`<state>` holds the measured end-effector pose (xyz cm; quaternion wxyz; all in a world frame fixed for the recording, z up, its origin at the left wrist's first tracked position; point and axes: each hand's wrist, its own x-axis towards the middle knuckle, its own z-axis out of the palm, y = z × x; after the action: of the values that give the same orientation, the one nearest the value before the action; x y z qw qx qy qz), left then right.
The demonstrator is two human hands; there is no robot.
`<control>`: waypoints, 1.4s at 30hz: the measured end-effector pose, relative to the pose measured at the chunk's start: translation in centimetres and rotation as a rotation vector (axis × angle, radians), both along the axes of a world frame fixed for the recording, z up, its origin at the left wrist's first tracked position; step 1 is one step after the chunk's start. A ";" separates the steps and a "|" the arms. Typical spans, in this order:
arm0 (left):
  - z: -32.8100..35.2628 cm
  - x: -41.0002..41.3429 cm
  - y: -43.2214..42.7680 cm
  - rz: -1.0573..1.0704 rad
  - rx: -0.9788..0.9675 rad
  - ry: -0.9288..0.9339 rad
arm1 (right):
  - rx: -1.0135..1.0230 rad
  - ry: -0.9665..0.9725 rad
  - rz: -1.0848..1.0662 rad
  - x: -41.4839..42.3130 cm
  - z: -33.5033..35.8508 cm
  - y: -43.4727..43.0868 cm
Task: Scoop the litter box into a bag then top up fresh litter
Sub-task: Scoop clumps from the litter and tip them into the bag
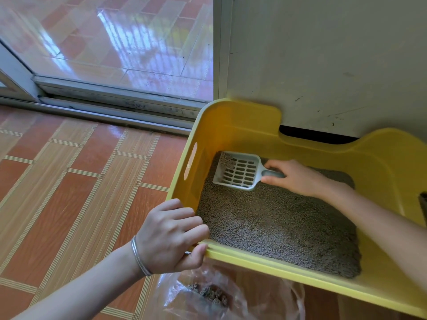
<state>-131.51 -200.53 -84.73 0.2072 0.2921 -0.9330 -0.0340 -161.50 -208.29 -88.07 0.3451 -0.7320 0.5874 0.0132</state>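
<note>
One yellow litter box (pixel 245 128), one slotted scoop (pixel 238 170), one clear plastic bag (pixel 254 296), two hands, two thin bangles (pixel 139 256)

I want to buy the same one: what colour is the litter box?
Bright yellow: the litter box shows clearly in the head view.

Home: tiled floor (pixel 69 181), sliding door (pixel 115 54)

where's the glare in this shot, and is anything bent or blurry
Head view: strong glare on the glossy tiles beyond the door track; wide-angle bending curves the litter box rim and the track; scoop and right hand are sharp; the bag at the bottom edge looks soft.
</note>
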 end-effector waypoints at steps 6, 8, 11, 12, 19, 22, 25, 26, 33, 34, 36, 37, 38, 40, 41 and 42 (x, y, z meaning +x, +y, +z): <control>0.3 0.0 0.1 -0.012 -0.086 -0.113 | 0.018 -0.067 0.015 -1.0 2.0 2.8; 0.4 0.0 0.2 -0.014 -0.077 -0.130 | 0.012 -0.064 0.012 -1.2 2.4 3.7; 0.3 0.1 0.3 -0.016 -0.076 -0.143 | 0.009 -0.056 0.011 -1.7 2.6 4.5; 0.3 0.1 0.3 -0.014 -0.077 -0.146 | 0.009 -0.061 0.011 -1.7 2.7 4.7; 0.3 0.1 0.5 0.009 -0.089 -0.167 | 0.024 -0.087 0.004 -1.9 3.9 6.4; 0.4 0.2 0.6 0.014 -0.096 -0.166 | 0.021 -0.084 0.011 -2.1 4.3 7.2; 0.5 0.2 0.6 0.018 -0.101 -0.169 | 0.016 -0.106 0.003 -2.3 4.6 7.8; 0.5 0.2 0.6 0.018 -0.098 -0.171 | 0.015 -0.109 0.000 -2.5 4.6 8.0; 0.7 0.4 0.8 0.016 -0.041 -0.172 | -0.036 -0.141 0.006 -2.3 7.1 9.5; 0.8 0.4 0.9 0.015 -0.032 -0.179 | -0.054 -0.153 0.005 -2.2 7.7 9.8; 0.9 0.5 1.1 0.009 -0.019 -0.188 | -0.087 -0.175 0.006 -2.0 9.1 10.5; 1.0 0.6 1.3 0.005 -0.015 -0.188 | -0.098 -0.187 0.005 -1.9 9.9 10.9; 1.1 0.7 1.5 0.003 -0.012 -0.186 | -0.107 -0.201 0.002 -1.9 10.8 11.3; 1.3 1.2 2.1 0.002 -0.019 -0.171 | -0.112 -0.238 -0.005 -1.7 12.4 12.2; 1.4 1.5 2.5 0.010 -0.037 -0.160 | -0.112 -0.254 -0.001 -1.4 13.2 12.6; 1.5 1.8 3.0 0.028 -0.062 -0.152 | -0.110 -0.269 0.004 -1.1 13.9 13.1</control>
<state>-129.68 -197.55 -83.19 0.1454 0.3005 -0.9424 0.0199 -162.62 -195.21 -74.20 0.3799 -0.7460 0.5344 -0.1164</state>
